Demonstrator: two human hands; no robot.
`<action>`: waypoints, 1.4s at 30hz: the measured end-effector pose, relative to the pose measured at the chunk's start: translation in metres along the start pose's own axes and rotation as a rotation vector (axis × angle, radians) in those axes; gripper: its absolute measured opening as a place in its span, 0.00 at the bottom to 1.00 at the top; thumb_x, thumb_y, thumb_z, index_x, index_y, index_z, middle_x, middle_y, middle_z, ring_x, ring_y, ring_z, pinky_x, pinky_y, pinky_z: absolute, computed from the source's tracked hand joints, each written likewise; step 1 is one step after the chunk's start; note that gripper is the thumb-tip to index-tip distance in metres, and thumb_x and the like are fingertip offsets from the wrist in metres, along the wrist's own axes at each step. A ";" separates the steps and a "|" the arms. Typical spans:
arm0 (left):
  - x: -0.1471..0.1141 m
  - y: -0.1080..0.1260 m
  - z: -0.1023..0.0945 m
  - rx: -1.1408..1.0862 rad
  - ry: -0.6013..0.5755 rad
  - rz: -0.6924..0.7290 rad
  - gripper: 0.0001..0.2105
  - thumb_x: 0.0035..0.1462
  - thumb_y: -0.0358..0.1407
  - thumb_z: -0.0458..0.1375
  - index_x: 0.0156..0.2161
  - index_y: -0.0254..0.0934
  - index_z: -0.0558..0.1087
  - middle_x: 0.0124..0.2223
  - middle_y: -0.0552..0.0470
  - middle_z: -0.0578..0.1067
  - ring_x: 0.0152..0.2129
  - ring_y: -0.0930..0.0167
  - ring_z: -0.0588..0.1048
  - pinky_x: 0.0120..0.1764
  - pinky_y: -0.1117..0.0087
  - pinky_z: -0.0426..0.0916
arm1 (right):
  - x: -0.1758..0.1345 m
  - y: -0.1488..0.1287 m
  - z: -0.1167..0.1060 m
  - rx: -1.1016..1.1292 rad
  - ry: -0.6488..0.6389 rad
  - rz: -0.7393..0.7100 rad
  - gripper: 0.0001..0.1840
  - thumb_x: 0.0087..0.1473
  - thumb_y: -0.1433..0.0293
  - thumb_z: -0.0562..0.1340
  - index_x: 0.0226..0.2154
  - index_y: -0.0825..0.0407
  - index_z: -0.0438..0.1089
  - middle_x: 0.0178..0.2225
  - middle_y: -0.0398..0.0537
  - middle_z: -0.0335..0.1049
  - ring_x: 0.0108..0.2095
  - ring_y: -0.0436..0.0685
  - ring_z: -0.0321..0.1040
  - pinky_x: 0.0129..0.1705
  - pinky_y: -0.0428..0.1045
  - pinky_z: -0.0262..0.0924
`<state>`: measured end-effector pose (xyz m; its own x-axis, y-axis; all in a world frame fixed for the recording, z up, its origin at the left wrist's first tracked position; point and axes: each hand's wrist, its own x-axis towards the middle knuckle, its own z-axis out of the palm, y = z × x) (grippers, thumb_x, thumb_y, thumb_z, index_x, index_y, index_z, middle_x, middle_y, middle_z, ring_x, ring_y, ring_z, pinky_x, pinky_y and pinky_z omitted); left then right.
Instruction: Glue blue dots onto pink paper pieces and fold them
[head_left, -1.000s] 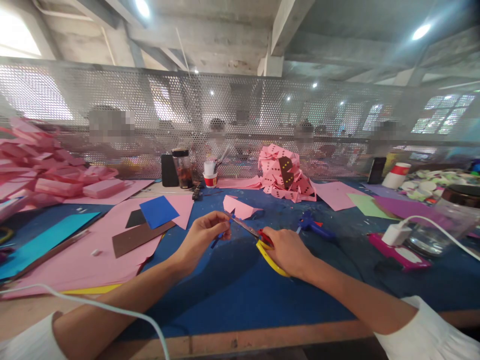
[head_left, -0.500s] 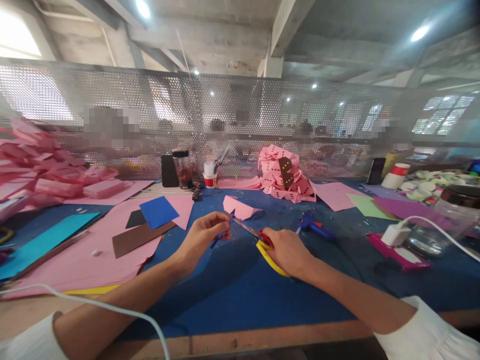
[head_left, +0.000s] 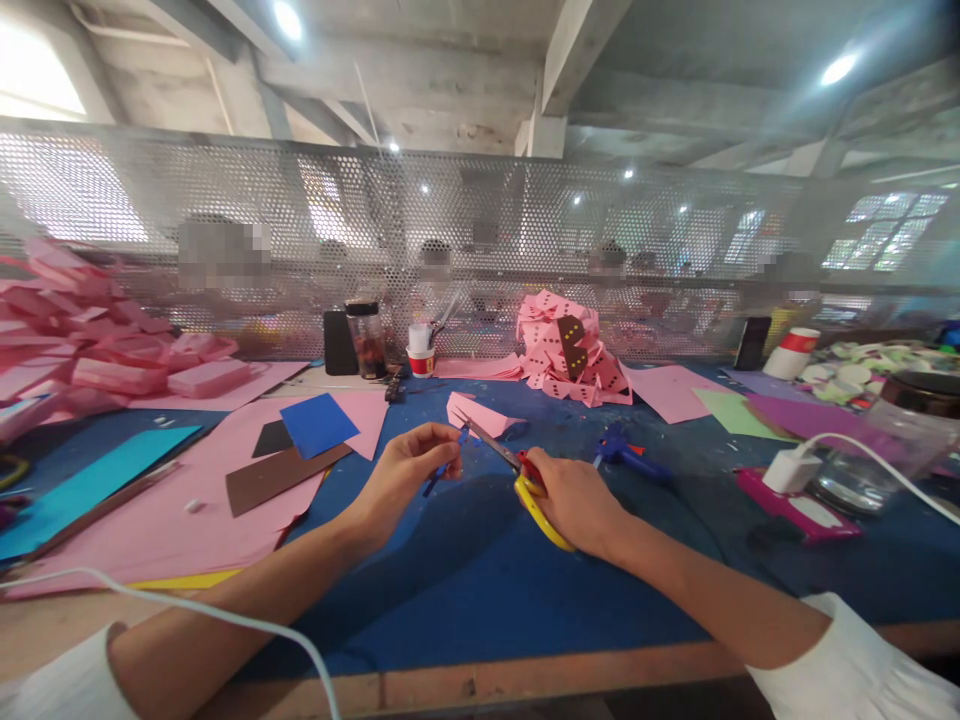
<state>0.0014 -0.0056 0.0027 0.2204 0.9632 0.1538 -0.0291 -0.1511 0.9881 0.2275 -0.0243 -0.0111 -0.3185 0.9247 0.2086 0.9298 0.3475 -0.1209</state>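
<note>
My left hand (head_left: 416,465) is closed in a pinch on a small dark blue strip of paper (head_left: 433,487), whose lower end pokes out under the fingers. In my right hand (head_left: 574,500) is a pair of scissors (head_left: 536,512) with red and yellow handles. The blades point up and left, slightly parted, with their tips beside the left fingertips at the strip. Just behind the blades lies a folded pink paper piece (head_left: 487,412) on the blue table mat (head_left: 480,600). Fingers hide most of the strip.
Right of the scissors lies a blue glue gun (head_left: 634,455). A pink dotted paper pile (head_left: 562,350) stands at the back. Blue, brown and black sheets rest on pink paper (head_left: 187,470) at left. A magenta holder (head_left: 795,505) with a white charger sits right; a white cable (head_left: 247,625) crosses front left.
The scissor blades have opened a little and the yellow handle has shifted slightly. My left hand stays in nearly the same place with the blue strip.
</note>
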 end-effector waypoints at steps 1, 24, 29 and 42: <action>0.000 0.000 0.000 -0.003 0.002 0.003 0.05 0.55 0.35 0.59 0.36 0.35 0.71 0.25 0.55 0.72 0.23 0.76 0.68 0.27 0.75 0.59 | 0.000 0.000 0.001 0.000 0.009 -0.003 0.14 0.60 0.58 0.51 0.40 0.50 0.62 0.34 0.47 0.75 0.34 0.58 0.74 0.30 0.48 0.49; 0.001 -0.001 0.000 0.009 -0.009 0.030 0.05 0.55 0.36 0.59 0.32 0.35 0.70 0.25 0.55 0.72 0.23 0.76 0.68 0.28 0.74 0.58 | -0.001 0.004 0.005 0.014 0.037 -0.073 0.09 0.57 0.61 0.55 0.37 0.49 0.62 0.34 0.45 0.75 0.33 0.58 0.72 0.30 0.48 0.48; 0.001 0.000 0.000 -0.003 -0.004 0.024 0.05 0.55 0.36 0.59 0.34 0.35 0.72 0.25 0.55 0.73 0.23 0.76 0.69 0.27 0.74 0.58 | 0.000 0.003 0.006 -0.034 0.011 -0.045 0.11 0.58 0.59 0.54 0.36 0.50 0.62 0.35 0.47 0.74 0.34 0.59 0.73 0.31 0.48 0.51; 0.001 -0.001 0.000 -0.016 -0.012 0.013 0.07 0.54 0.36 0.60 0.35 0.35 0.72 0.26 0.55 0.73 0.24 0.75 0.70 0.28 0.74 0.60 | -0.001 0.002 0.002 -0.042 -0.029 -0.046 0.12 0.58 0.59 0.55 0.38 0.50 0.63 0.33 0.47 0.75 0.35 0.60 0.74 0.33 0.48 0.53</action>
<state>0.0020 -0.0040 0.0015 0.2316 0.9584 0.1670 -0.0479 -0.1602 0.9859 0.2293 -0.0246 -0.0131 -0.3653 0.9123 0.1851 0.9210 0.3830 -0.0705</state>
